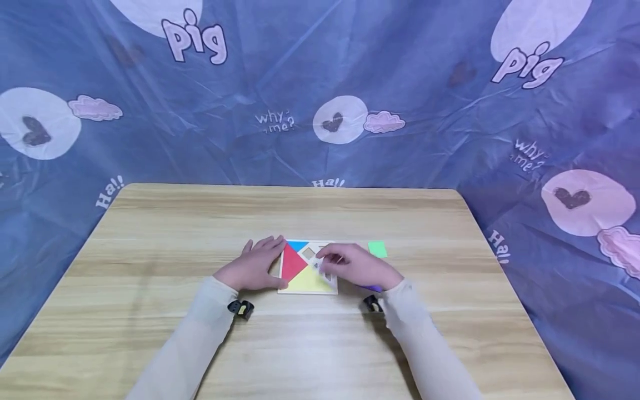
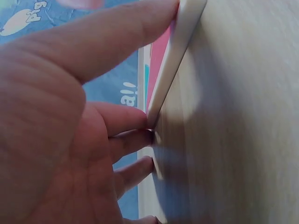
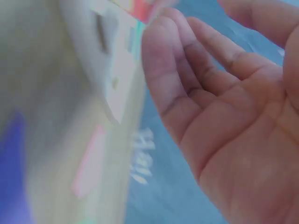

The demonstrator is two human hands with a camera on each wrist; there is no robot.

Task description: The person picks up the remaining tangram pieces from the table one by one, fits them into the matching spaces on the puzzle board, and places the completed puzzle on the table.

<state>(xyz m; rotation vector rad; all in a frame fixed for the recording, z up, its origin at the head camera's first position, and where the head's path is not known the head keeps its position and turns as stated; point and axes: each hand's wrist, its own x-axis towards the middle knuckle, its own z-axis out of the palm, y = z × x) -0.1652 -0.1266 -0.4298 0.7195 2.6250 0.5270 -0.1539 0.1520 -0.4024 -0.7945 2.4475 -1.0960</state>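
Note:
A tangram board [image 1: 300,293] with a pale frame lies flat on the table. In it sit a red triangle [image 1: 292,263], a yellow triangle [image 1: 310,279] and a blue piece [image 1: 298,245]; its right part shows bare, with small cut-outs. My left hand [image 1: 255,268] rests along the board's left side, thumb at the near corner and index finger at the far one. Over the right part hovers my right hand [image 1: 354,264], its fingers loosely bent and the thumb apart in the right wrist view, with nothing visible between them.
A green square [image 1: 377,249] lies right of the board, beyond the right hand. Partly hidden under the right wrist is a purple piece [image 1: 372,288]. The right wrist view also shows a pink piece [image 3: 88,163]. Behind the wooden table [image 1: 200,211] hangs a blue printed cloth [image 1: 290,66].

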